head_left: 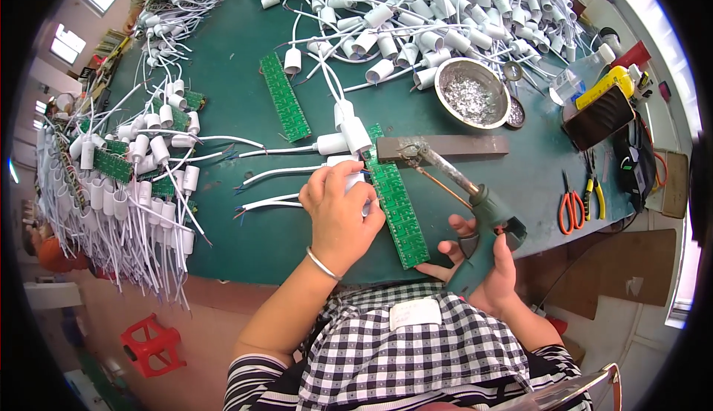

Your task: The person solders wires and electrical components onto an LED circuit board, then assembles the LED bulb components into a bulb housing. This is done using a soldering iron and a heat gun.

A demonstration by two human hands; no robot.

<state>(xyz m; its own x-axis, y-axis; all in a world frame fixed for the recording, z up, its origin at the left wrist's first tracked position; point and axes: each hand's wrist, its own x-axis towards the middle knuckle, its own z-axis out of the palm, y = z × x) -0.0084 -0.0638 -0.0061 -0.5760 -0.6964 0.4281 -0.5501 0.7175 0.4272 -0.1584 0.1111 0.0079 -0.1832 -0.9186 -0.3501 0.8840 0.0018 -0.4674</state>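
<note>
My left hand point(342, 214), a bangle on its wrist, has its fingers closed around a white plastic cylinder with a cable, at the left edge of a long green circuit board point(399, 214); the fingers partly hide this cylinder. More white cylinders point(332, 143) sit just beyond, against the same board, their cables trailing left. My right hand point(496, 270) grips the green handle of a soldering gun point(486, 214). The gun's tip and a thin copper-coloured rod point up and left, over a brown bar point(453, 146) lying across the board's far part.
A metal bowl point(473, 93) of silvery bits stands beyond the bar. A large heap of corded white cylinders point(416, 17) fills the back. Another pile point(141, 158) hangs over the left edge. A second circuit board point(284, 99) lies left. Orange-handled scissors point(571, 206) and yellow pliers point(594, 192) lie right.
</note>
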